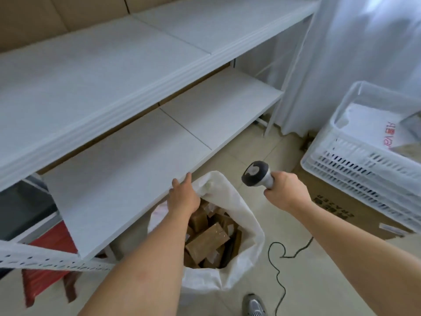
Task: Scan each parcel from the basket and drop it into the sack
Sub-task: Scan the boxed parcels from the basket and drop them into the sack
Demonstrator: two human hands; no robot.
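A white woven sack (246, 226) stands open on the floor below the shelf, holding several brown cardboard parcels (207, 240). My left hand (183, 197) grips the sack's far rim where it meets the lower shelf edge. To the right of the sack, my right hand (284, 190) holds a grey and black barcode scanner (256, 173) by its handle, head pointing up and left. A white plastic basket (355, 156) sits at the right on a cardboard box, with a white parcel with red print (373, 128) inside.
White two-tier metal shelving (136, 92) fills the left and centre. The scanner's black cable (280, 265) trails across the tiled floor. A brown cardboard box (337, 204) supports the basket. Red packaging (45, 277) lies under the shelf. A shoe (252, 304) shows at the bottom.
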